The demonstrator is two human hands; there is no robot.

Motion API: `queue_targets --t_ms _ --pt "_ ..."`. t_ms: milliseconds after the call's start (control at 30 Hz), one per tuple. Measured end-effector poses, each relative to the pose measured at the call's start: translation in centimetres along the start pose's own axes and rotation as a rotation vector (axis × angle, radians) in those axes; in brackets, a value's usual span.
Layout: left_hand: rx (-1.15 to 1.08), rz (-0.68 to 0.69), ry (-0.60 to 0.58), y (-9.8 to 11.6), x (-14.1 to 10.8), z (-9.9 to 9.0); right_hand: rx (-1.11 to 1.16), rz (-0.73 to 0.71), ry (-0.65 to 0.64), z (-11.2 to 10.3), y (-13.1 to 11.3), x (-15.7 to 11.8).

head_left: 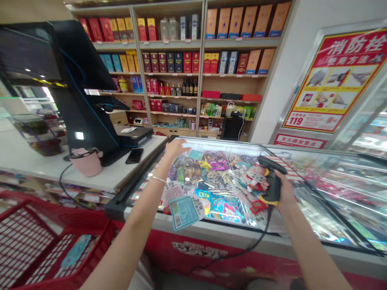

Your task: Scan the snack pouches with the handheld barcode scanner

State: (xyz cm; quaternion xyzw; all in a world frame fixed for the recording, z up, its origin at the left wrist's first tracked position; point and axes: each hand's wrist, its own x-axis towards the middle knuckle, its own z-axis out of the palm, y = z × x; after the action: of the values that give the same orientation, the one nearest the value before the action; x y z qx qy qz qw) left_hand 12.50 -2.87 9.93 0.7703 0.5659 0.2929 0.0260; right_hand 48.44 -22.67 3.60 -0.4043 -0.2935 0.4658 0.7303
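left hand (177, 150): open, palm down at far rim of chest freezer (211, 140) | right hand (281, 191): gripping corded barcode scanner (273, 181) over freezer's right side | teal barcoded packet (184, 211): near freezer's front edge, seemingly on the pile, hard to tell

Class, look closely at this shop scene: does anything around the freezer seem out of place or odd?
Yes. A pale blue packet sticks out past the front rim of the chest freezer, apart from the main heap. Also, the black cable of the barcode scanner in the right hand trails down across the freezer's front.
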Motion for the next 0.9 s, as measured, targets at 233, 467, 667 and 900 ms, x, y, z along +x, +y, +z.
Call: queue_targets --t_ms 233,467,667,900 --pt "-0.391 -0.529 -0.273 -14.6 -1.7 -1.1 -0.077 0.293 -0.331 12.2 8.8 2.5" --pt "-0.376 -0.654 -0.697 -17.3 -4.9 2.2 -0.099 0.459 -0.568 17.9 15.3 2.6" --pt "-0.343 -0.422 -0.792 -16.1 -2.5 2.8 -0.15 0.492 -0.593 17.0 16.8 1.6" --pt "-0.857 -0.116 -0.062 -14.5 -0.7 3.9 -0.278 0.389 -0.524 17.2 16.0 0.8"
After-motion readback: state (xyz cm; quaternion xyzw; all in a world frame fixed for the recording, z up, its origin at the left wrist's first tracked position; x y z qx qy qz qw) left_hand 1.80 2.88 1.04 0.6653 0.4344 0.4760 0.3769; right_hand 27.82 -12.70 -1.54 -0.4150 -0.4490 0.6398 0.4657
